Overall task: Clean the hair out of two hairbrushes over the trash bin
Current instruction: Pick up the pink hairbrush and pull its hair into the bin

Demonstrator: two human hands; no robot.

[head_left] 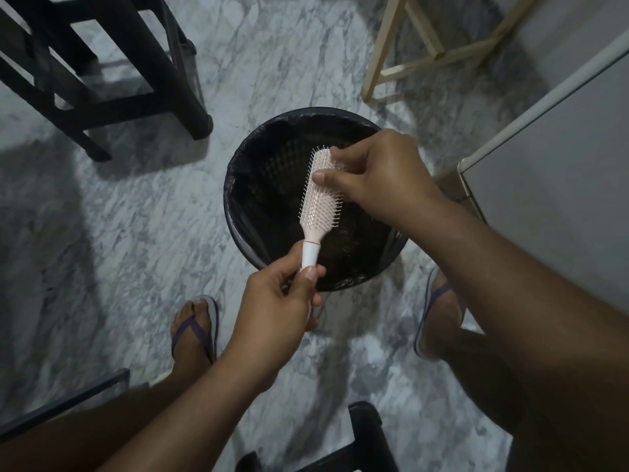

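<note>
**Hairbrush held over a lined bin**

Two bare forearms reach forward from the bottom edge, filling much of the lower view. Below them, two feet in purple-strapped flip-flops (195,332) stand on a grey-veined marble floor (136,233), with the right foot partly hidden behind the right forearm.

The left hand (277,301) has its fingers closed around the white handle of a pale pink paddle hairbrush (318,202), thumb pressed on the handle. The brush tilts up and away, bristles facing right, and sits directly above the bin. The right hand (377,178) covers the upper part of the brush head, thumb and fingers pinched into the bristles; whether any hair is caught between them is too small to tell.

The round trash bin (238,212) stands on the floor just ahead of the feet. It is lined with a black bag, and its inside looks dark and possibly speckled with debris.

A dark wooden chair (112,69) stands at upper left, a pale wooden frame (384,63) at upper right, and a white cabinet (544,158) along the right side.
</note>
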